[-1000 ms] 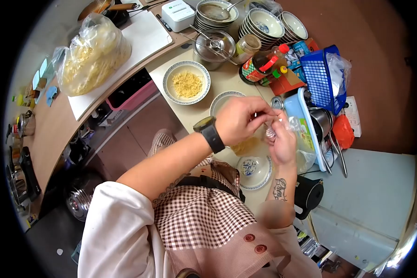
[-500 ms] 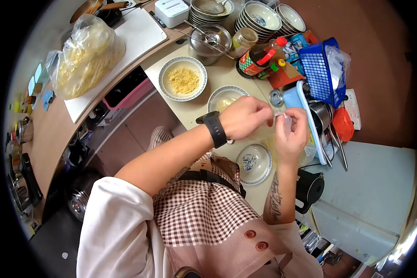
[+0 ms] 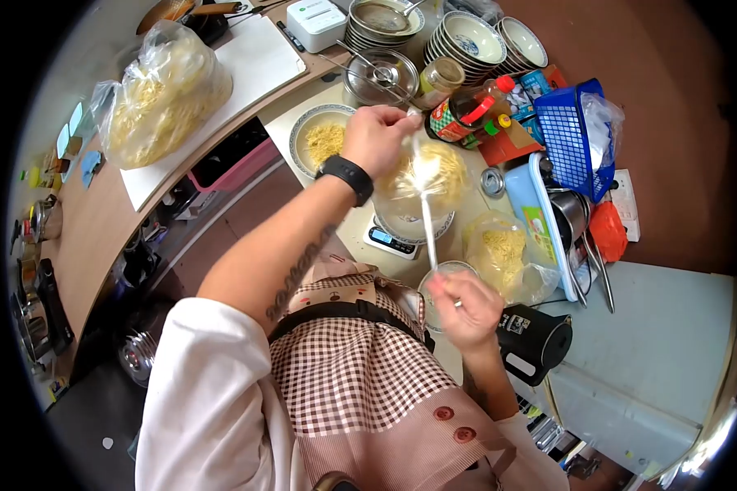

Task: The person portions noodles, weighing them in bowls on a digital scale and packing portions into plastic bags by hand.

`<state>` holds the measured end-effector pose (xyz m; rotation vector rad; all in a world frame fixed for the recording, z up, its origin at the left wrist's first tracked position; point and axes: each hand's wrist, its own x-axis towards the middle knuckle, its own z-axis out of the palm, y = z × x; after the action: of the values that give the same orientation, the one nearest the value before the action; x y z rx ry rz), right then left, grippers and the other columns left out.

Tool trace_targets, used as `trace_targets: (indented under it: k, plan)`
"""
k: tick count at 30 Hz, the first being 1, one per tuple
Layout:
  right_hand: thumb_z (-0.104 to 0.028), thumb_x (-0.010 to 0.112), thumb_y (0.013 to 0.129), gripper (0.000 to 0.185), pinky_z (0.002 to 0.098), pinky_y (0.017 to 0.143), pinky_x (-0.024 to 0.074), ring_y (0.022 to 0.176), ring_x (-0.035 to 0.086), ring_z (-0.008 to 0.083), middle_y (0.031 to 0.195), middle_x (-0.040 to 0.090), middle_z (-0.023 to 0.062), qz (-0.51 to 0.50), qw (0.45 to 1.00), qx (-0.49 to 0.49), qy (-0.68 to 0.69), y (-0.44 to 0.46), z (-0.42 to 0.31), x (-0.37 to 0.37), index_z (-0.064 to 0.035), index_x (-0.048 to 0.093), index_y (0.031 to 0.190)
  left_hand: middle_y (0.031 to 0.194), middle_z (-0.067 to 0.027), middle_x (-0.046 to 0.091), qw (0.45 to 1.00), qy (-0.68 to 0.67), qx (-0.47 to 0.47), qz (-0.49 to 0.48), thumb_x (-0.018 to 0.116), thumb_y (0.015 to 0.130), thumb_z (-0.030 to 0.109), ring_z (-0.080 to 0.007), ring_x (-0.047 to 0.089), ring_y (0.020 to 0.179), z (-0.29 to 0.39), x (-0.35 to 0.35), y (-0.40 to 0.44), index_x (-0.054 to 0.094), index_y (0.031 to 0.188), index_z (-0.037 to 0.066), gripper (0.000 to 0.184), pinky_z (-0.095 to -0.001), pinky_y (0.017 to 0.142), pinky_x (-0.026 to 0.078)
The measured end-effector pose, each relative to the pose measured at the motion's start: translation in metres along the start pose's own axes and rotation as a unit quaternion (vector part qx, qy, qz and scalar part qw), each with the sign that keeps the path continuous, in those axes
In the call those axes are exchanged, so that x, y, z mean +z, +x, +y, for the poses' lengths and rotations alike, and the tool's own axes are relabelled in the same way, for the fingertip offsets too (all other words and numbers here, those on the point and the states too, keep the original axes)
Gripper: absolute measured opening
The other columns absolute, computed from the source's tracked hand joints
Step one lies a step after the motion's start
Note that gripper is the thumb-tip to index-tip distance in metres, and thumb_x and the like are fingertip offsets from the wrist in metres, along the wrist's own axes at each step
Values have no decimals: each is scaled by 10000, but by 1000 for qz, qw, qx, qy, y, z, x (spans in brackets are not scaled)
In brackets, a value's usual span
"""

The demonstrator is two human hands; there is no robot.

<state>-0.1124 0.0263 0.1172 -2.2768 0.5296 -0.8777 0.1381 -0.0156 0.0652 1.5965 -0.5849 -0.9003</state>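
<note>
A clear plastic bag of yellow noodles [image 3: 444,174] hangs over a patterned bowl [image 3: 418,230], which stands on a kitchen scale [image 3: 382,238]. My left hand [image 3: 377,139], wearing a black watch, is closed on the bag's upper end. Toward me, my right hand [image 3: 468,311] is closed round the end of a whitish stretched strip of plastic leading from the bag. A second bag of yellow noodles [image 3: 502,252] lies right of the scale. Behind my left hand, another bowl [image 3: 297,135] holds yellow noodles. My right hand partly covers a bowl [image 3: 427,296] below it.
Sauce bottles [image 3: 457,117], a lidded pot [image 3: 382,75] and stacked bowls [image 3: 467,41] line the back. To the right are a blue basket [image 3: 567,139], a light-blue tray [image 3: 549,213] and a black kettle [image 3: 536,335]. A large noodle bag [image 3: 168,98] sits on the left counter.
My hands, close together before, are now apart: the left moved left and away, the right toward me. The noodle bag now shows between them, its plastic stretched. The second bag and scale are uncovered.
</note>
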Motion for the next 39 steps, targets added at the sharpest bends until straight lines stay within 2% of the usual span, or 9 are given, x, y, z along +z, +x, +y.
trace_targets:
  k: [4, 9, 11, 18, 22, 30, 33, 35, 39]
  plan:
    - [89, 771, 728, 150, 276, 505, 465, 525, 591, 180, 643, 625, 124, -54, 986, 75, 141, 2, -16, -4, 34, 640, 776, 654, -24, 648, 982, 135, 11, -130, 677, 933, 286, -89, 545, 587, -13, -18, -7, 743, 876, 13, 287, -300, 593, 470]
    - [41, 664, 878, 24, 251, 456, 493, 501, 601, 120, 665, 653, 102, 5, 862, 297, 411, -1, -23, 4, 34, 650, 896, 1194, -170, 660, 884, 103, -52, -453, 613, 936, 511, -236, 613, 1125, -13, -33, -93, 572, 1351, 60, 614, -366, 986, 472]
    - [29, 611, 917, 14, 256, 447, 476, 490, 588, 137, 667, 635, 113, 32, 838, 266, 476, 6, -5, 15, 43, 609, 919, 1278, -209, 608, 840, 200, 68, -499, 640, 870, 607, -333, 573, 1207, -47, -40, -123, 555, 1376, 78, 737, -415, 1049, 435]
    - [-56, 612, 938, 88, 243, 676, 494, 709, 621, 132, 780, 639, 66, -46, 921, 305, 239, 22, 28, 54, 30, 632, 942, 1012, -184, 650, 919, 240, 79, -304, 727, 826, 215, -359, 639, 938, -100, -74, -124, 680, 1058, 67, 279, -427, 837, 516]
    - [-53, 640, 924, 81, 245, 753, 485, 791, 613, 110, 856, 640, 39, -35, 923, 288, 252, 24, 42, 64, 22, 644, 956, 884, -83, 642, 991, 72, 107, 30, 698, 838, 81, -210, 624, 834, -66, -155, -96, 672, 956, 38, 128, -336, 782, 518]
    - [1, 660, 875, 108, 253, 788, 481, 822, 592, 108, 893, 647, 23, -114, 921, 321, 189, 22, 35, 104, 25, 660, 980, 993, -59, 637, 845, -321, 153, 400, 697, 851, 61, -206, 633, 840, -47, -415, 74, 599, 1064, 54, 234, -390, 718, 541]
    - [-9, 684, 833, 117, 271, 735, 494, 761, 605, 136, 820, 654, 60, -160, 949, 258, 82, 43, 9, 117, 29, 670, 943, 1079, -129, 620, 802, 186, 87, 561, 669, 819, 91, -273, 613, 1004, -45, -453, 81, 649, 1077, 124, 261, -403, 838, 514]
    - [-31, 697, 820, 126, 290, 690, 504, 719, 624, 173, 789, 652, 99, -180, 959, 218, 32, 48, 3, 124, 32, 667, 925, 1205, -170, 600, 720, 427, 127, 532, 597, 842, 138, -332, 586, 1127, -64, -488, 85, 673, 1128, 217, 306, -451, 931, 485]
    - [-53, 697, 829, 127, 308, 693, 512, 733, 644, 198, 802, 659, 111, -208, 950, 234, 10, 47, 7, 134, 30, 665, 919, 1252, -112, 617, 733, 597, -129, 301, 554, 868, 213, -331, 568, 1205, -67, -491, 101, 668, 1173, 217, 326, -533, 969, 469]
